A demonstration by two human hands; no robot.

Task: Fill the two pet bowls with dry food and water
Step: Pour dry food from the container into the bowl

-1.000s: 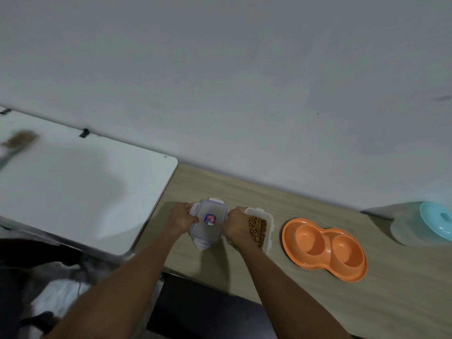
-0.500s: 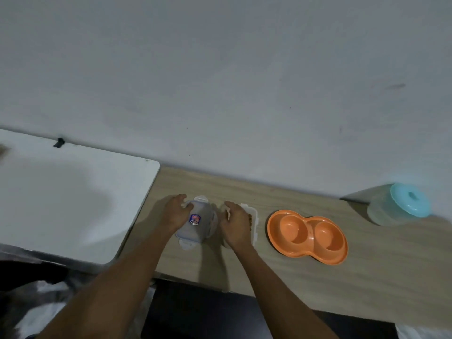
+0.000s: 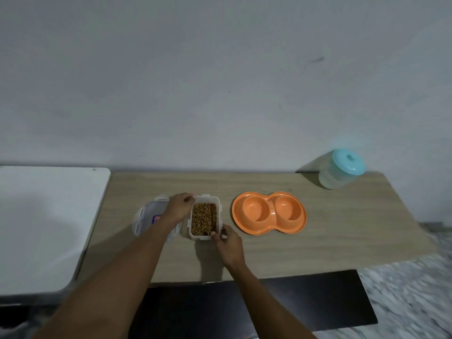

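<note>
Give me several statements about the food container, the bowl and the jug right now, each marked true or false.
1. The container of dry food is open. True.
2. The orange bowl already holds food. False: both hollows are empty.
3. The lid lies left of the container. True.
4. The jug stands left of the bowl. False: it stands well to its right.
5. The right hand touches the container's near corner. True.

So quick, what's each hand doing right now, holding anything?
Left hand: fingers curled on the far left corner of the food box.
Right hand: pinching the box's near right corner.
</note>
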